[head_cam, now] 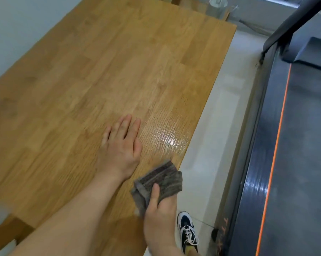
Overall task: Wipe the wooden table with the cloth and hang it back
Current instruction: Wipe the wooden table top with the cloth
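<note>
The wooden table fills the left and middle of the head view, its long edge running down the right side. My left hand lies flat on the tabletop, palm down, fingers together and holding nothing. My right hand grips a folded grey-brown cloth at the table's near right edge, thumb on top of it. The cloth partly overhangs the edge. A wet, shiny streak glistens on the wood just beyond the cloth.
A dark treadmill with an orange stripe runs along the right. Pale tiled floor lies between it and the table. My shoe stands on that floor. A pale cylindrical object sits beyond the table's far end.
</note>
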